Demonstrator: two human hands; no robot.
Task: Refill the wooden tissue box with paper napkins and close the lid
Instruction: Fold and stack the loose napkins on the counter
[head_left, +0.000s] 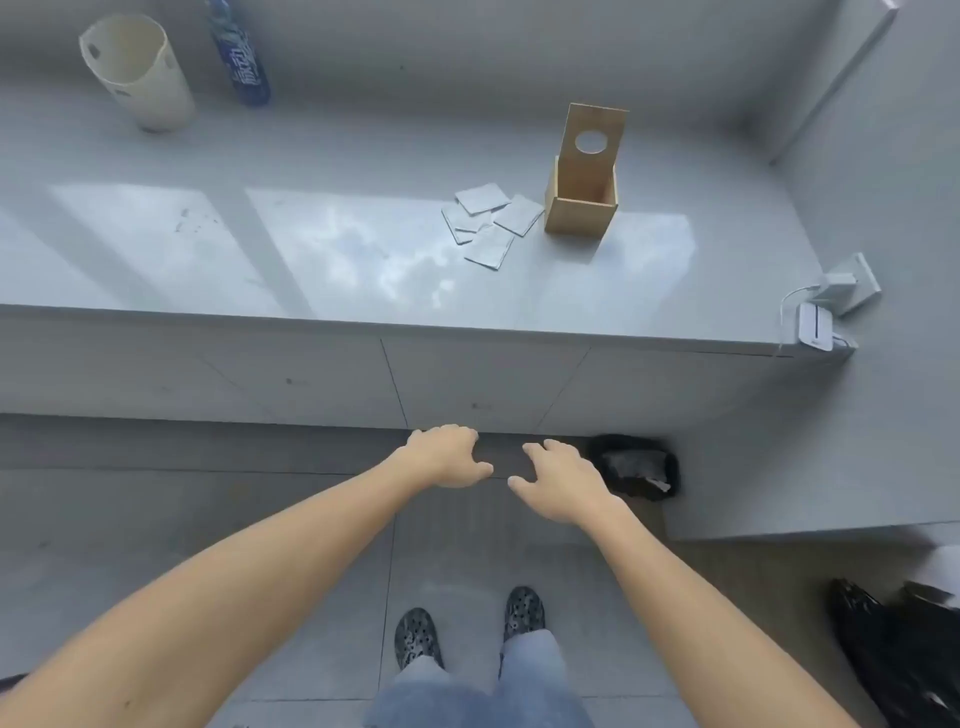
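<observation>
A wooden tissue box (579, 212) stands on the grey counter (322, 270), right of centre. Its lid (592, 148), with a round hole, is tipped up and open behind it. Several white paper napkins (491, 221) lie scattered flat just left of the box. My left hand (449, 457) and my right hand (558, 480) hover side by side below the counter's front edge, well short of the napkins. Both are empty with fingers loosely curled and apart.
A cream cylindrical container (137, 73) and a blue bottle (239, 52) stand at the counter's back left. A wall socket with a white charger (836, 291) is at the right end. A black bin (636, 465) sits on the floor by my right hand; black bags (893, 654) lie lower right.
</observation>
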